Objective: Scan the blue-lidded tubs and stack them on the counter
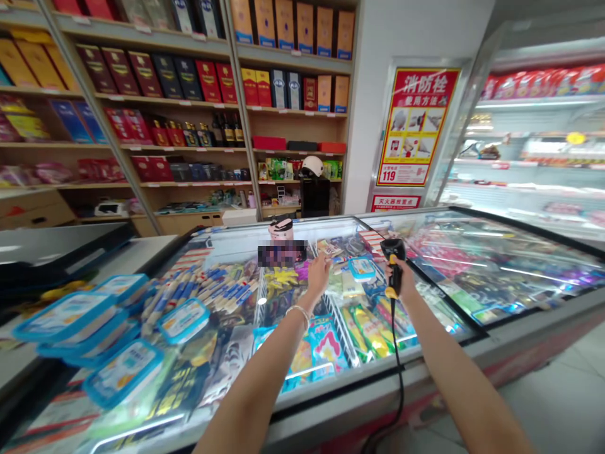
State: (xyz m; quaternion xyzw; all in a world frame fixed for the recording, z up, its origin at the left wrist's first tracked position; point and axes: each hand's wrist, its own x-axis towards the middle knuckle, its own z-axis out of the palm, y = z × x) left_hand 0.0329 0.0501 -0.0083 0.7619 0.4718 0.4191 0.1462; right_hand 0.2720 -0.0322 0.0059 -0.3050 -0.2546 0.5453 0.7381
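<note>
My right hand [401,276] is wrapped round a black barcode scanner [392,250] with yellow parts, held upright over the freezer. Its black cable [398,372] hangs down past the freezer's front edge. My left hand [319,271], with a bracelet at the wrist, reaches over the glass with fingers loosely bent and apart; no held thing shows in it. Between my hands a blue-rimmed plastic tub [362,269] rests on the glass lid. Similar tubs stand in a stack [70,315] at the left, and two more lie singly: one tub [184,320] and another tub [123,372].
Under the glass of the chest freezer [331,403] lie many packaged ices in wire baskets. Shelves [189,98] of boxed goods line the back wall, with a white helmet [312,166] before them. A red fire-hydrant poster [418,126] and a lit display fridge [534,145] are at right.
</note>
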